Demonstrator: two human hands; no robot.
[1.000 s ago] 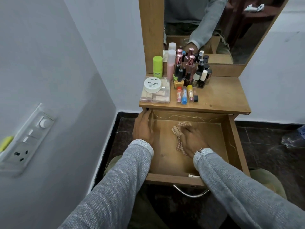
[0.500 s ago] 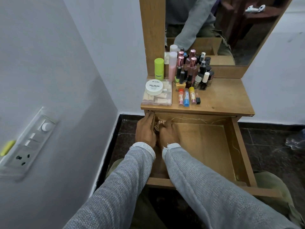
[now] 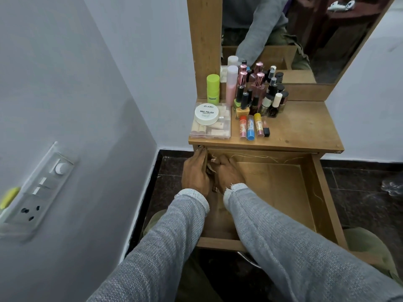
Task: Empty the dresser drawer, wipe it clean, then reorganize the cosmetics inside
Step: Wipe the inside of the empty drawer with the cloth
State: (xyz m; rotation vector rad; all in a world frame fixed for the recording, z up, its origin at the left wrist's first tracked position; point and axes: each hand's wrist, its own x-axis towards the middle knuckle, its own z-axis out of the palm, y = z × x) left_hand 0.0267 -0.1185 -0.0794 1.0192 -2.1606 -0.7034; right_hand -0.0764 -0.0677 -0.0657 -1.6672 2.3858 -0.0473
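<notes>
Wipe step: R hand (image 3: 229, 175) presses cloth (image 3: 211, 170) into back-left corner of drawer (image 3: 281, 188), fingers curled over it, L hand (image 3: 195, 173) gripping left wall; cosmetics (image 3: 250, 105) on desk (image 3: 305, 131); best w/ firm pressure along edges, corners first.

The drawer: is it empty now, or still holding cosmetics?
Empty of cosmetics: the drawer shows bare wood, with only the right hand and cloth inside.
</notes>
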